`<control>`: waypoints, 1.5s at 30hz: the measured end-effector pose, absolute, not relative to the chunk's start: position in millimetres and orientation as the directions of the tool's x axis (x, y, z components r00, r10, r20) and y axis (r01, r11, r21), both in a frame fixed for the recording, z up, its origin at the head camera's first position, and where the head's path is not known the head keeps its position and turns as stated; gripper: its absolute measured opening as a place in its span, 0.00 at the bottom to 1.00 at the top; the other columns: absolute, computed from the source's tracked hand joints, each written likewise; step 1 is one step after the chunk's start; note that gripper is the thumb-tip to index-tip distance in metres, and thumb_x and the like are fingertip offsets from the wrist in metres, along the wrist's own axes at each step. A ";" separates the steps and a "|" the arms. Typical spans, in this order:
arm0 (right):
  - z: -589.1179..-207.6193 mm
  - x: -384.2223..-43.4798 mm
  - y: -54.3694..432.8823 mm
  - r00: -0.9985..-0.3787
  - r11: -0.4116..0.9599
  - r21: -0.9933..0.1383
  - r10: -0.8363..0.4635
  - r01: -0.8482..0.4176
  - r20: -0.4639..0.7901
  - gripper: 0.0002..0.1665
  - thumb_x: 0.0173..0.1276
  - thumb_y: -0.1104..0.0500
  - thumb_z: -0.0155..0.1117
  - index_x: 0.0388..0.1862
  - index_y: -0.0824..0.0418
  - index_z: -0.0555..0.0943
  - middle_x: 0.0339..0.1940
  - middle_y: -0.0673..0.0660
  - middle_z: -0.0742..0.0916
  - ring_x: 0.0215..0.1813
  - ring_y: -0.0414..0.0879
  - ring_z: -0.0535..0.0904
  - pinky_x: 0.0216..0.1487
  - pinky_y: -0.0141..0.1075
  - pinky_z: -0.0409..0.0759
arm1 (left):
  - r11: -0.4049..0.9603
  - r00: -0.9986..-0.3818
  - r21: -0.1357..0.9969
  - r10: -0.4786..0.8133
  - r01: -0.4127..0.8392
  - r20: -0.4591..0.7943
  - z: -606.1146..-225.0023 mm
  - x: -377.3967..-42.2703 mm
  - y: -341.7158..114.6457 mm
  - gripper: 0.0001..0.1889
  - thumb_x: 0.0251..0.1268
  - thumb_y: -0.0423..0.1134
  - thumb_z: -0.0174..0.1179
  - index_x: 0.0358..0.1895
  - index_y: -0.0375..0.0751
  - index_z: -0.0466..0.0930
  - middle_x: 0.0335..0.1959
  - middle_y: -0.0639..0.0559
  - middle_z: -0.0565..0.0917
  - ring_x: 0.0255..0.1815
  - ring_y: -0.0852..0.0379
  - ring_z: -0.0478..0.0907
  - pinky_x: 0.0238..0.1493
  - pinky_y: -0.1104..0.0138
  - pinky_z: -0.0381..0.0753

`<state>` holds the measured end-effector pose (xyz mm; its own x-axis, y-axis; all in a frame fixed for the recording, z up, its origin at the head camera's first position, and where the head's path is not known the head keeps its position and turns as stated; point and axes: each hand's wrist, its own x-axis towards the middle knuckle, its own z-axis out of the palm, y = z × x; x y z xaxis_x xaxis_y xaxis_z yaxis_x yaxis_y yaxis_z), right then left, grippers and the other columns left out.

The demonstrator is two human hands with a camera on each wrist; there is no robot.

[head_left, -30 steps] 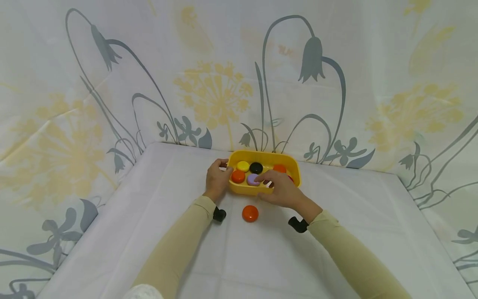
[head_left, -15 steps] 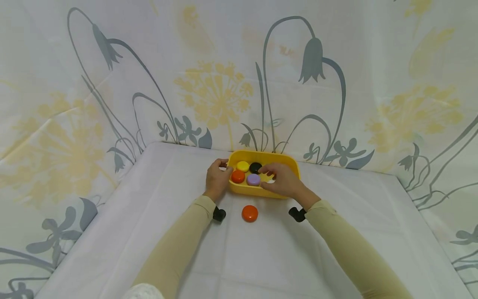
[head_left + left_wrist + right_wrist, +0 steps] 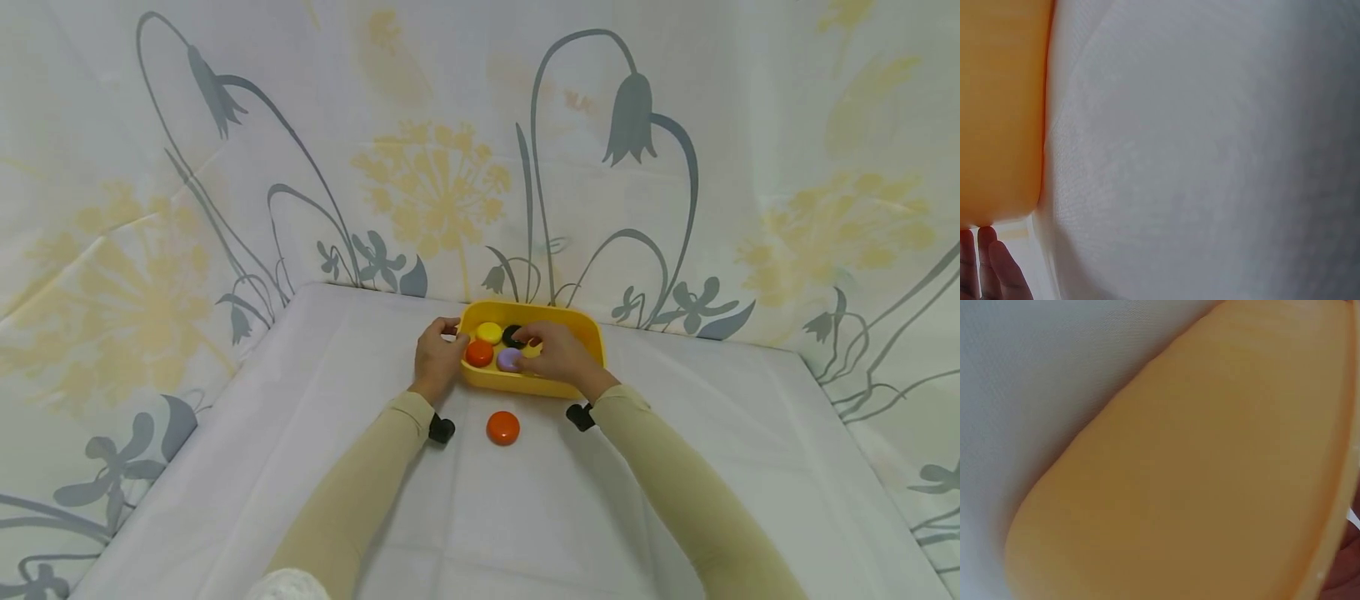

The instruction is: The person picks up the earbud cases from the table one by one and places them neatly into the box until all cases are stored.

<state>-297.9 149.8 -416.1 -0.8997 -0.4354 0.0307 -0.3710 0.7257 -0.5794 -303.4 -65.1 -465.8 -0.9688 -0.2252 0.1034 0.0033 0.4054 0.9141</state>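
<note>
A yellow plastic box (image 3: pixel 517 383) stands near the back edge of the table. My left hand (image 3: pixel 437 358) grips its left end; in the left wrist view fingertips (image 3: pixel 986 234) touch the box wall. Inside lie rounded discs: yellow (image 3: pixel 489 332), orange-red (image 3: pixel 479 352), lilac (image 3: pixel 509 360) and black (image 3: pixel 513 336). My right hand (image 3: pixel 561 354) reaches over the front rim into the box, thumb and fingers spread apart beside the lilac and black discs. It hides the box's right part. An orange-red disc (image 3: pixel 503 427) lies on the table in front of the box.
A white cloth (image 3: pixel 495 525) covers the table. Behind the box hangs a flower-patterned curtain (image 3: pixel 465 150). A small black device shows at each wrist, left (image 3: pixel 442 430) and right (image 3: pixel 581 417).
My right hand first drew back rightward from the lilac disc, then came left again toward the lilac and black discs. The orange and red discs on the right became hidden. My left hand stays put.
</note>
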 end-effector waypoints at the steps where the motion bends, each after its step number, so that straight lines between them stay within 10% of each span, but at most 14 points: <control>1: -417.8 -299.9 149.5 -0.901 0.728 -0.579 -0.434 -0.368 0.027 0.27 0.57 0.53 0.69 0.55 0.62 0.80 0.52 0.61 0.84 0.55 0.58 0.77 0.57 0.46 0.76 | 0.404 -0.969 0.915 -0.226 0.002 0.102 -465.7 -303.4 -65.0 0.17 0.59 0.41 0.57 0.52 0.44 0.80 0.45 0.49 0.81 0.39 0.52 0.76 0.41 0.65 0.80; 45: -445.5 -322.1 137.5 -0.909 0.761 -0.574 -0.411 -0.303 -0.064 0.24 0.58 0.52 0.71 0.51 0.60 0.82 0.51 0.58 0.84 0.47 0.51 0.76 0.54 0.43 0.77 | 0.398 -0.967 0.917 -0.234 0.002 0.103 -466.7 -303.6 -64.0 0.16 0.60 0.39 0.59 0.52 0.43 0.80 0.45 0.48 0.80 0.39 0.52 0.77 0.44 0.64 0.81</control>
